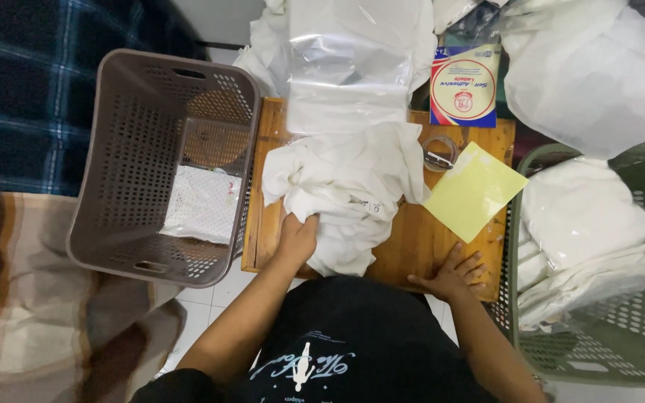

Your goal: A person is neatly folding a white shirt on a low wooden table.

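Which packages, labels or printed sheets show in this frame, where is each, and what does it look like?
Label packet: back edge of the wooden table, rectangular, blue with a white and red circle.
Yellow sheet: table's right side, beyond the right hand, plain square, tilted.
Clear plastic bag: back centre, flat, see-through, above the white garment that the left hand grips.
Bagged white items: stacked in the green basket, right.

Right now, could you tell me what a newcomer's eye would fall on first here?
The crumpled white cloth at the centre of the wooden table, gripped by the left hand. A yellow sheet lies to its right, above the flat right hand. A brown basket stands left, a green basket right.
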